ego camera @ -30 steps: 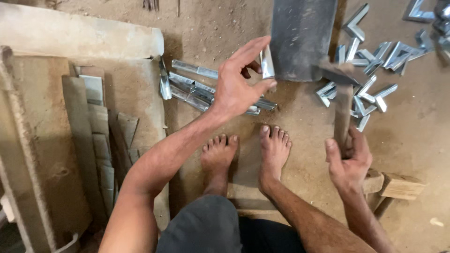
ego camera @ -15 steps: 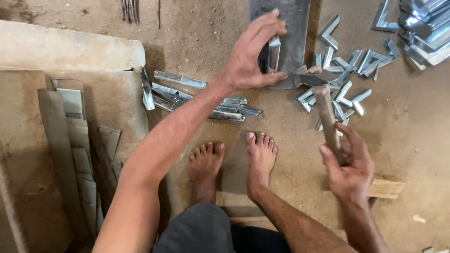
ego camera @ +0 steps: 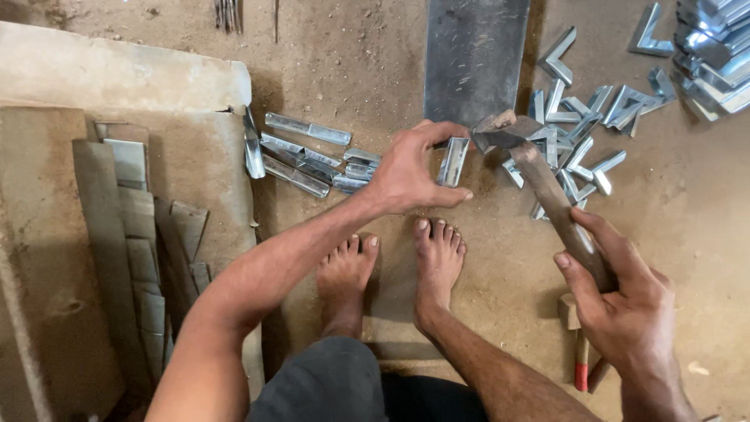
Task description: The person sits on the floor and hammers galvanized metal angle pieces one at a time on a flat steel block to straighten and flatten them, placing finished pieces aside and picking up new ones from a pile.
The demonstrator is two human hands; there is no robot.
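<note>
My left hand [ego camera: 410, 168] pinches a short shiny metal channel piece [ego camera: 452, 161] between thumb and fingers, held upright just in front of a flat dark steel plate [ego camera: 474, 59] on the dirt floor. My right hand [ego camera: 625, 301] grips the wooden handle of a hammer [ego camera: 539, 176], whose head sits close to the right of the channel piece. My two bare feet [ego camera: 394, 266] rest on the ground below both hands.
A pile of straight metal channel pieces [ego camera: 301, 152] lies left of my left hand. Several bent L-shaped pieces [ego camera: 582, 133] are scattered right of the plate, with more stacked at the top right [ego camera: 715, 55]. Worn boards and strips [ego camera: 133, 227] lie at the left.
My left hand has brought the channel piece down from over the plate to near the floor. The hammer in my right hand has swung up and toward the piece.
</note>
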